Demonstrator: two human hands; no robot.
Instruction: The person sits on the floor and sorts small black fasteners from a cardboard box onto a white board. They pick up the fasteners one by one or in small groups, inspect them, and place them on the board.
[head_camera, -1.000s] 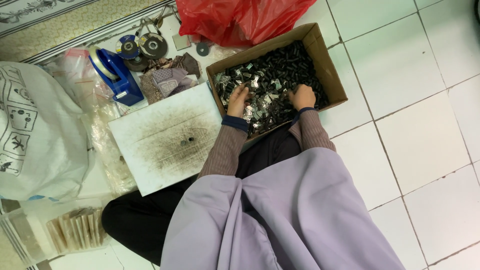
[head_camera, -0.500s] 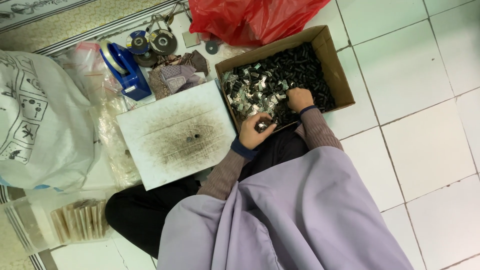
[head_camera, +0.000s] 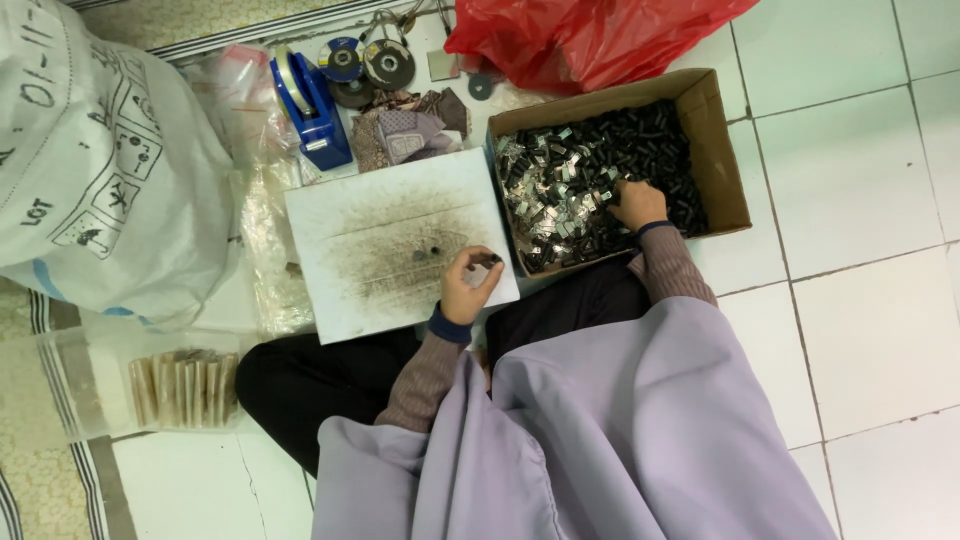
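Note:
A brown cardboard box (head_camera: 718, 150) on the tiled floor is full of small dark and shiny metal pieces (head_camera: 570, 180). My right hand (head_camera: 637, 203) is down in the pieces inside the box, fingers curled among them. My left hand (head_camera: 467, 285) hovers over the near right corner of a white board (head_camera: 390, 235) smudged with dark dust, pinching a few small dark metal pieces between its fingertips. A couple of tiny pieces lie on the board's middle.
A red plastic bag (head_camera: 590, 35) lies behind the box. A blue tape dispenser (head_camera: 310, 105), grinding discs (head_camera: 385, 62) and a cloth rag (head_camera: 410, 130) sit at the back. A large white sack (head_camera: 100, 170) fills the left. A clear container with wooden sticks (head_camera: 180, 388) is near my knee.
My left hand has left the box and moved left over the white board, carrying small pieces. My right hand stays in the box. The view has shifted right and closer.

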